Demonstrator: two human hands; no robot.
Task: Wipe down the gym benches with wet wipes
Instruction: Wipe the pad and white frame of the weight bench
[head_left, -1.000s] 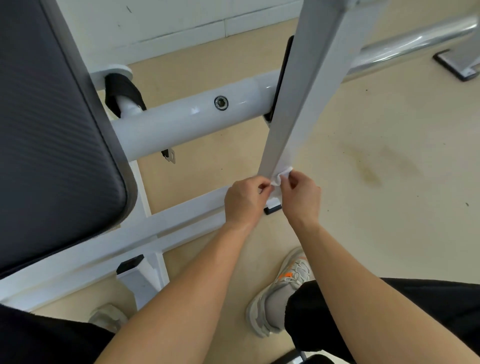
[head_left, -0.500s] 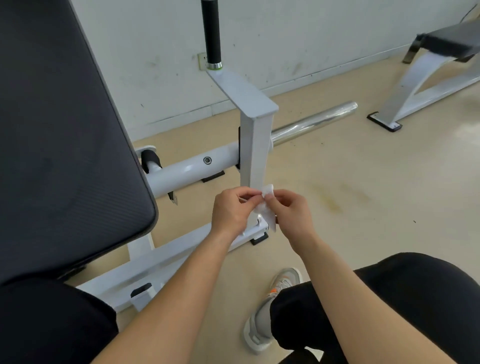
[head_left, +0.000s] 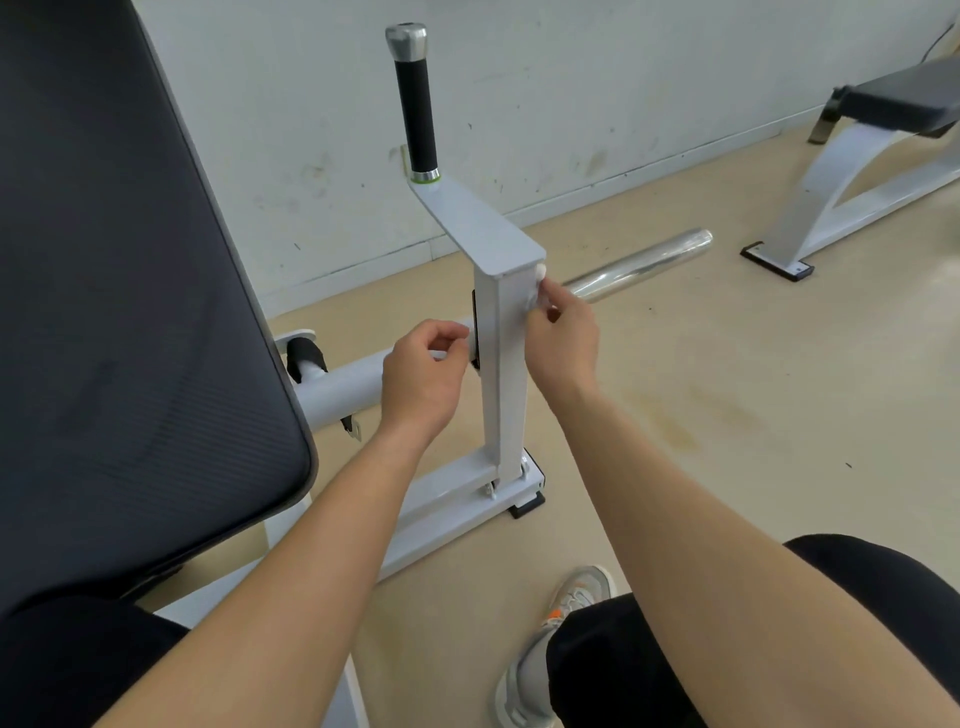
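Beside the black bench pad (head_left: 130, 312), our right hand (head_left: 563, 338) pinches a small wadded wet wipe (head_left: 537, 291) between thumb and fingertips. It presses the wipe to the upper right face of the white upright post (head_left: 501, 374), just under the top plate (head_left: 483, 228). Our left hand (head_left: 421, 374) hovers by the post, fingers loosely curled on nothing. The wipe looks soft, light and limp. We judge it best kept bunched in a firm pinch, since damp painted steel may be slick.
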